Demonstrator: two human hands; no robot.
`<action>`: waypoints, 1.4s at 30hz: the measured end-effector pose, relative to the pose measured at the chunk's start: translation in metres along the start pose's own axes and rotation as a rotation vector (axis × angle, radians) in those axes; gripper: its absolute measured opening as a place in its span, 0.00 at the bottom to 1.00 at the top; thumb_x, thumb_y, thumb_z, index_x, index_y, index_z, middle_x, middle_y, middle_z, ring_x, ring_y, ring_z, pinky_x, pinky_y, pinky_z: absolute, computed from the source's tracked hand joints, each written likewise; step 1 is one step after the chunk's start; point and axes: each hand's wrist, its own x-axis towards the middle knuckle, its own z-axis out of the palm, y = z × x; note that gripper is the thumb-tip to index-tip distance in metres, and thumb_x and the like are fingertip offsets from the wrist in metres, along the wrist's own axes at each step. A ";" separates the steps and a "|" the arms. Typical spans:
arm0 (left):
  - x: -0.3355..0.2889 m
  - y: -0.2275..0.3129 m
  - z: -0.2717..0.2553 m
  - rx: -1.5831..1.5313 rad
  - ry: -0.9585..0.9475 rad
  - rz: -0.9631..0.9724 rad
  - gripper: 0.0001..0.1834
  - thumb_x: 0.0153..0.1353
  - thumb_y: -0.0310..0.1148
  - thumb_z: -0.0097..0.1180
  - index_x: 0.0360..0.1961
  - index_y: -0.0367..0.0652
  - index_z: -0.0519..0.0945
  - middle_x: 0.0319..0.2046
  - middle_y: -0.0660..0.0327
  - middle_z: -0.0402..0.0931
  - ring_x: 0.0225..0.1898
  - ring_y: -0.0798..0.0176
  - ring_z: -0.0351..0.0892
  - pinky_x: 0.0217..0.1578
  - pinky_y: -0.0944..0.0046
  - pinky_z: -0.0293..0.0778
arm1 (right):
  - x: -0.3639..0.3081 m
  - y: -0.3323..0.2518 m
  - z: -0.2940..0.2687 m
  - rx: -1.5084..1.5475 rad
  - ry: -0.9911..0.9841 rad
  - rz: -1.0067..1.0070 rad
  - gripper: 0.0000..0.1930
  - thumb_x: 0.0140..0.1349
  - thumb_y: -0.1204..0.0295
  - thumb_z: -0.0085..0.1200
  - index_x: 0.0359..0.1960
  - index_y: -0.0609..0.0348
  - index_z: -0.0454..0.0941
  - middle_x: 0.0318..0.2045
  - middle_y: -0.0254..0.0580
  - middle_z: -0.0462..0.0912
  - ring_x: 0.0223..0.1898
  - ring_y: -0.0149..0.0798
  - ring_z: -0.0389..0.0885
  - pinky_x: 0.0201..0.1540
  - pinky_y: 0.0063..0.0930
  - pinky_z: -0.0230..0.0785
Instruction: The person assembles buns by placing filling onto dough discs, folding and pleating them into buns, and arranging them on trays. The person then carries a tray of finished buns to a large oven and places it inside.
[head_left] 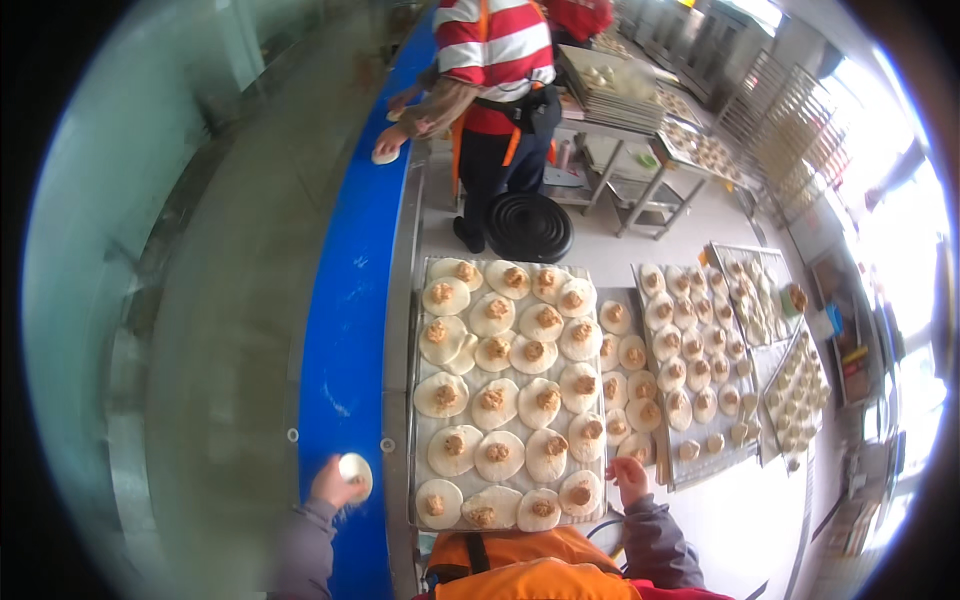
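Observation:
My left hand (336, 484) is closed on the edge of a pale, flat dough round (355, 477) over the near end of the blue conveyor belt (340, 405). Directly in front of me lies a large lined tray (415, 400) holding rows of dough rounds topped with brown, crumbly filling (497, 397). Near the front, a filled round (580, 494) lies close to the tray's right edge. My right hand (630, 481) is just beyond that edge, its fingers curled together. Whatever it may hold is too small to make out.
Another person (495, 60) in a striped top stands farther along the belt, one hand on a dough round (385, 156). A black round stool (530, 227) is behind them. More filled trays (690, 350) lie to my right, with racks (790, 130) beyond.

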 end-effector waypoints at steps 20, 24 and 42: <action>-0.193 0.024 0.089 -1.097 0.066 -0.270 0.21 0.60 0.22 0.51 0.57 0.38 0.69 0.46 0.56 0.75 0.44 0.61 0.77 0.46 0.60 0.76 | 0.018 0.051 -0.128 0.200 -0.134 -0.108 0.07 0.66 0.78 0.48 0.43 0.66 0.77 0.31 0.39 0.82 0.33 0.30 0.81 0.38 0.23 0.74; -0.185 0.177 0.132 -1.311 -0.105 -0.299 0.23 0.64 0.31 0.52 0.60 0.39 0.67 0.50 0.52 0.75 0.48 0.54 0.77 0.49 0.55 0.76 | 0.001 0.048 -0.175 0.153 -0.225 -0.097 0.07 0.65 0.79 0.50 0.43 0.64 0.78 0.32 0.40 0.83 0.34 0.30 0.81 0.40 0.24 0.75; -0.139 0.476 0.372 -0.330 -0.581 0.650 0.32 0.49 0.28 0.66 0.57 0.39 0.68 0.48 0.50 0.69 0.50 0.49 0.72 0.51 0.56 0.70 | -0.032 0.036 -0.230 0.202 -0.341 0.091 0.17 0.68 0.68 0.50 0.56 0.62 0.71 0.41 0.34 0.80 0.40 0.27 0.77 0.43 0.22 0.73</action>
